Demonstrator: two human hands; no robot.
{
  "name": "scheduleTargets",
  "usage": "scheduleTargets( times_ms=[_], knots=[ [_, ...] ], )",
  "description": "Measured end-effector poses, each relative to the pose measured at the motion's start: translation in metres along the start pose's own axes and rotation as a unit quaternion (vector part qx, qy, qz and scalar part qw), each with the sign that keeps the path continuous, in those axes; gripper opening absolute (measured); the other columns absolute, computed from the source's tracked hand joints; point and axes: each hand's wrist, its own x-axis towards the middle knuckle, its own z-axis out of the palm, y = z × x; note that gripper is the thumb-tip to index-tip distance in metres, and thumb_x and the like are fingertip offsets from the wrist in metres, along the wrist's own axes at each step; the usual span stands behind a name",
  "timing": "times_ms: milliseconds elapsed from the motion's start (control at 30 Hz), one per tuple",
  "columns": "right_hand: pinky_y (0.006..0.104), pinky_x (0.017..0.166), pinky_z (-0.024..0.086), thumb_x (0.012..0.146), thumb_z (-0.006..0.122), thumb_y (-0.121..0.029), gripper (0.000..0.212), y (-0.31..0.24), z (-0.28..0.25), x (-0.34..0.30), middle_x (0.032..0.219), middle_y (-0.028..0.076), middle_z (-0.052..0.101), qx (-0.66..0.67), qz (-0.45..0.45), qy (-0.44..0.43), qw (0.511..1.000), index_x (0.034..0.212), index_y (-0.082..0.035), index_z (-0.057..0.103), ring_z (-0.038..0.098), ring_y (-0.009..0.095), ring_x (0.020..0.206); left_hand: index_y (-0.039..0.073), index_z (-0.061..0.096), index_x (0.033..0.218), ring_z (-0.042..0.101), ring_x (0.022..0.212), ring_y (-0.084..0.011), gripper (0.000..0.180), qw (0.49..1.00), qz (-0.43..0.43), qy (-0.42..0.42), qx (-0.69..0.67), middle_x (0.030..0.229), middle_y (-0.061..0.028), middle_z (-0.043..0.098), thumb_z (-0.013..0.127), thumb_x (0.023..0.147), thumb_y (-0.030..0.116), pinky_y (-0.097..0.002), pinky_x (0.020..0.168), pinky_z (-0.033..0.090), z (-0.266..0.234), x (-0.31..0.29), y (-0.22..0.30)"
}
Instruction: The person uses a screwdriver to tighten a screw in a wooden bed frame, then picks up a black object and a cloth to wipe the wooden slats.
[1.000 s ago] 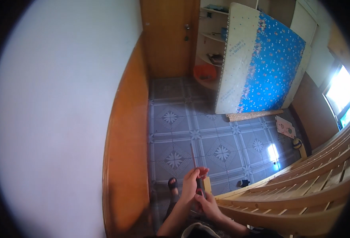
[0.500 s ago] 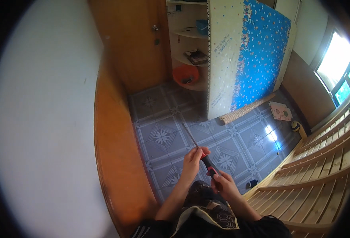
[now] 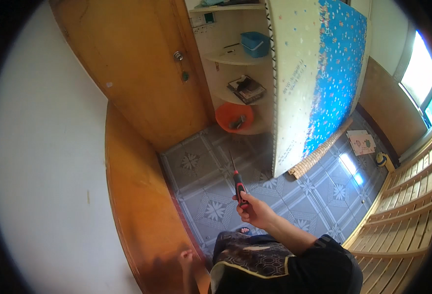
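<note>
A screwdriver [image 3: 240,185] with a black and red handle and a thin metal shaft is in my right hand [image 3: 255,211]. My fingers are wrapped round the handle's lower end, and the shaft points away from me over the tiled floor. Low on the left, my left hand [image 3: 186,256] hangs beside the orange wooden panel [image 3: 142,210], apart from the screwdriver. Its fingers look curled in, with nothing visible in them.
A tall mattress [image 3: 297,83], cream and blue, stands on edge ahead, with a rolled mat [image 3: 319,156] at its foot. White corner shelves [image 3: 235,56] hold a blue bucket [image 3: 255,44]; an orange basin [image 3: 230,116] sits below. Wooden slats [image 3: 407,206] line the right; a door [image 3: 137,63] stands left.
My left hand has let go of the screwdriver's front end and dropped to the lower left. My right hand has moved forward and left with the screwdriver. The view has shifted toward the door and shelves.
</note>
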Motion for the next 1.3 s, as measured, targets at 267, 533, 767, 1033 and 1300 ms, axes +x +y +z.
scheduleTargets(
  times_ms=[267,533,767,1033,1300],
  knots=[
    [0.0217,0.044,0.026,0.088,0.047,-0.049,0.044,-0.089,-0.001,0.154,0.057,0.000,0.042,0.046,0.028,-0.062,0.997,0.108,-0.009,0.050,0.035,0.009,0.047,0.003,0.056,0.083,0.057,0.058,-0.0145,0.004,0.976,-0.211,-0.037,-0.051,0.070,-0.0068,0.061,0.055,0.079,0.004,-0.0240,0.048,0.046,0.056,0.163,0.004],
    [0.0212,0.044,0.033,0.083,0.064,-0.036,0.026,-0.165,-0.007,0.313,0.068,-0.002,0.055,0.010,-0.017,0.196,0.980,0.088,-0.012,0.055,0.050,0.008,0.054,0.005,0.055,0.080,0.058,0.059,-0.0150,0.002,0.982,-0.156,-0.081,-0.067,0.069,-0.0076,0.062,0.054,0.080,0.004,-0.0251,0.048,0.047,0.172,0.416,0.167],
    [0.0244,0.042,0.034,0.078,0.068,-0.041,0.036,-0.220,-0.036,0.438,0.062,0.001,0.055,-0.075,-0.038,0.279,0.957,0.081,-0.007,0.056,0.050,0.010,0.049,0.001,0.057,0.082,0.057,0.059,-0.0160,0.006,0.969,-0.126,-0.186,-0.100,0.071,-0.0091,0.060,0.051,0.080,0.001,-0.0257,0.051,0.046,0.250,0.501,0.270],
    [0.0332,0.057,0.044,0.082,0.060,-0.044,0.049,-0.343,-0.034,0.484,0.074,0.011,0.058,-0.374,-0.317,0.299,0.819,0.108,-0.003,0.055,0.056,0.018,0.065,0.002,0.059,0.075,0.050,0.053,-0.0135,0.007,0.912,-0.283,-0.264,-0.136,0.066,-0.0075,0.058,0.053,0.078,0.002,-0.0257,0.047,0.038,0.236,0.620,0.246],
    [0.0410,0.061,0.048,0.078,0.058,-0.043,0.040,-0.610,-0.014,0.388,0.071,0.015,0.062,-0.496,-0.330,0.638,0.487,0.094,-0.007,0.062,0.062,0.032,0.067,0.002,0.059,0.075,0.049,0.056,-0.0146,0.008,0.972,-0.053,-0.208,-0.098,0.068,-0.0076,0.057,0.053,0.080,0.005,-0.0268,0.052,0.041,0.336,0.666,0.354]
  ],
)
